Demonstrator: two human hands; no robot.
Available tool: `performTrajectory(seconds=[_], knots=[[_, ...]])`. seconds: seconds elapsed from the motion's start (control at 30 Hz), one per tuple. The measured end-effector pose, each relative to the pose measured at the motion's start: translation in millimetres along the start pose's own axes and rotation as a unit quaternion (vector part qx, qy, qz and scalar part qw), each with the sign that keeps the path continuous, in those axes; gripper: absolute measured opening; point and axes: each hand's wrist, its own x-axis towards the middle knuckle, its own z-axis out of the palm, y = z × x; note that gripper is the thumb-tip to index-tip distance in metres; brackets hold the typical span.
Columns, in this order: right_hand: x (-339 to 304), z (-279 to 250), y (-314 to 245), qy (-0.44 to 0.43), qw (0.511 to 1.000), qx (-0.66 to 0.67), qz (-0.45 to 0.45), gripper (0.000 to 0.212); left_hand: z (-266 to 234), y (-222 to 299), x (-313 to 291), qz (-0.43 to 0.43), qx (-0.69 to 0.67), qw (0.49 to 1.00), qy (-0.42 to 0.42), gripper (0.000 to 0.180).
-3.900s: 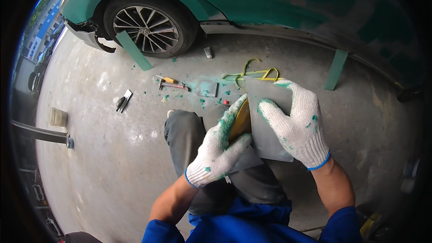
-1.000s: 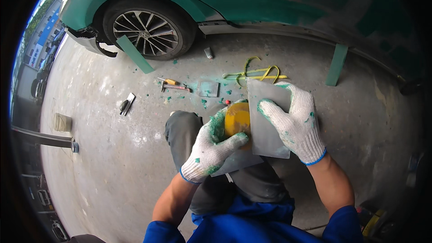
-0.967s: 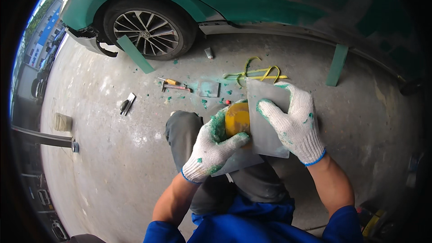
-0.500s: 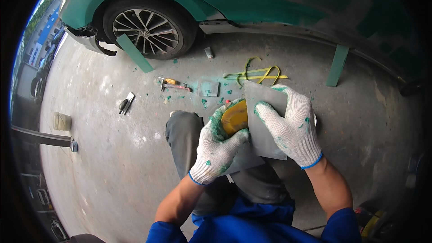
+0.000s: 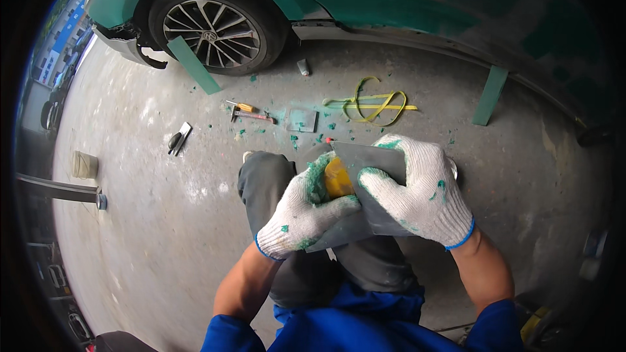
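A white knitted glove with green smears covers my left hand (image 5: pixel 303 215), which is closed round a yellow block with a rounded edge (image 5: pixel 338 179). My gloved right hand (image 5: pixel 420 186) pinches a thin grey sheet (image 5: pixel 355 161), sandpaper by its look, thumb on the near face and fingers behind. The sheet stands tilted against the block and hides its right part. Below the hands, over my lap, lies more grey sheet (image 5: pixel 349 233); whether it is a separate piece I cannot tell.
A green car body with a wheel (image 5: pixel 212 36) stands ahead. On the concrete floor lie a yellow-green strap (image 5: pixel 372 107), a yellow-handled tool (image 5: pixel 245 107), a clear square plate (image 5: pixel 302 120), a small tube (image 5: pixel 303 67) and a black-handled scraper (image 5: pixel 179 139). A bucket (image 5: pixel 85 165) is at left.
The grey sheet has come down and leftward and covers more of the yellow block. Both hands keep their grips; the left has shifted slightly left.
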Motion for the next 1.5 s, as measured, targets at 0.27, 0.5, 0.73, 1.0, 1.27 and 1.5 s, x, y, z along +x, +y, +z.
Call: performTrajectory(seconds=[0.27, 0.5, 0.73, 1.0, 1.27, 1.5], knots=[[-1.3, 12.2, 13.2, 0.111, 0.993, -0.016, 0.028, 0.036, 11.5, -6.0, 5.6, 0.109, 0.038, 0.993, 0.036, 0.061], [-1.8, 7.4, 7.2, 0.045, 0.999, 0.011, 0.005, 0.033, 7.8, -12.1, 3.5, 0.122, 0.090, 0.988, 0.034, 0.063], [-1.1, 4.8, 6.1, -0.011, 1.000, 0.008, 0.016, 0.035, 8.2, -9.4, 2.5, 0.125, 0.110, 0.985, 0.047, 0.063], [-1.8, 7.3, -1.6, -0.002, 0.995, 0.063, 0.083, 0.023, 8.2, -8.6, 2.1, 0.108, 0.114, 0.986, 0.054, 0.061], [-3.7, 6.1, -15.4, -0.028, 0.998, -0.043, -0.031, 0.026, 4.6, -17.0, 3.1, 0.108, 0.097, 0.988, 0.045, 0.057], [0.4, -0.4, 1.6, 0.054, 0.975, -0.189, -0.108, 0.026, 6.1, -7.5, 7.8, 0.153, 0.130, 0.979, 0.028, 0.062]])
